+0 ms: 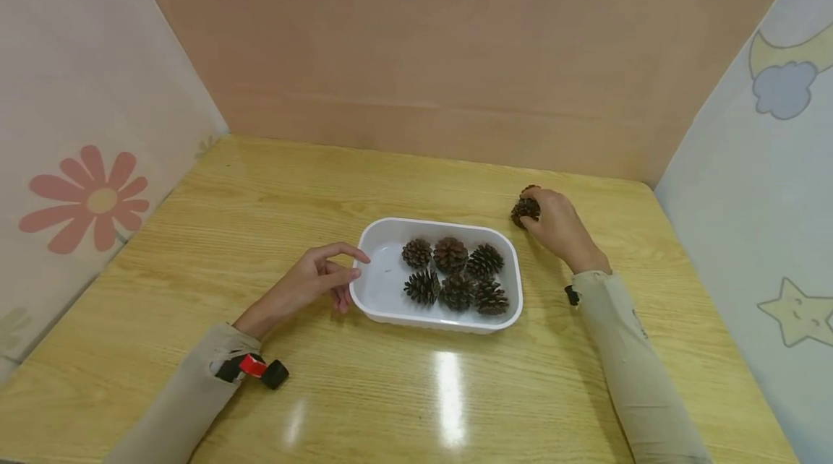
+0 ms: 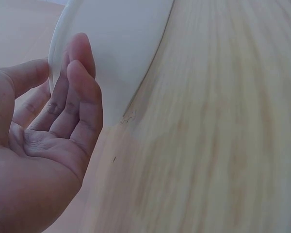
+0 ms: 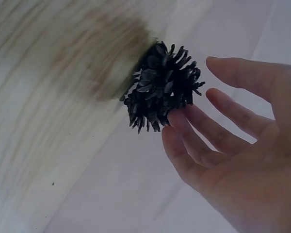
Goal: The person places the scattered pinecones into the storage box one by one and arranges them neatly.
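Observation:
A white tray (image 1: 434, 321) lies on the table with several brown pine cones (image 1: 450, 254) grouped in its middle and right part. My left hand (image 1: 319, 277) pinches the tray's left rim, index finger over the inside and thumb at the edge. In the left wrist view, the other fingers (image 2: 82, 80) bend loosely beside the tray's outer wall. To the right of the tray, my right hand (image 1: 558, 227) is at a pine cone (image 1: 524, 210). The right wrist view shows fingertips touching this pine cone (image 3: 162, 82), while the thumb stands apart from it.
The wooden table (image 1: 364, 392) runs back to a tan wall (image 1: 416, 52). A white panel with a red flower (image 1: 100, 200) stands on the left, and one with a star (image 1: 797, 312) on the right. Wrist bands sit at both sleeves.

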A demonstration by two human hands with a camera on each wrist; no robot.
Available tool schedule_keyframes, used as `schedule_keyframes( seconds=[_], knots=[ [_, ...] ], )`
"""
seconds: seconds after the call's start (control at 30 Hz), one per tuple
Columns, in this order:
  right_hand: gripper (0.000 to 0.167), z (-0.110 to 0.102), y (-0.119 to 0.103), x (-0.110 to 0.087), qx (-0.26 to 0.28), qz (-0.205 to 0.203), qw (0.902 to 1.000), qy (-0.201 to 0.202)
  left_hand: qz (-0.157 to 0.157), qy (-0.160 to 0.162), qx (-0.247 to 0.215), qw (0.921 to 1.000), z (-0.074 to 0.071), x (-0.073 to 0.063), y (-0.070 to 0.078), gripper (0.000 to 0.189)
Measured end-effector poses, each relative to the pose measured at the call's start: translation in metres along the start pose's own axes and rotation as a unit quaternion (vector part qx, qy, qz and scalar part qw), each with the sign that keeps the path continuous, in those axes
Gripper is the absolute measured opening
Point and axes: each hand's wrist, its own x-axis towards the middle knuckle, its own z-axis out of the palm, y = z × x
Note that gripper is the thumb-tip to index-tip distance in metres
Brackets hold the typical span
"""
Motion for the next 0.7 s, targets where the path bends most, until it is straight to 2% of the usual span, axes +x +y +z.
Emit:
schedule_keyframes(
  seconds=[0.3,0.7],
  knots=[
    [0.046,0.008,0.009,0.001,-0.003,0.013,0.9996,-0.023,-0.001,-0.001,-0.001,1.0000,0.000,0.000,0.000,0.039],
    [0.048,0.012,0.009,0.000,-0.001,0.014,0.9996,-0.024,-0.006,0.001,-0.003,1.0000,0.000,-0.001,0.001,0.039]
  ],
)
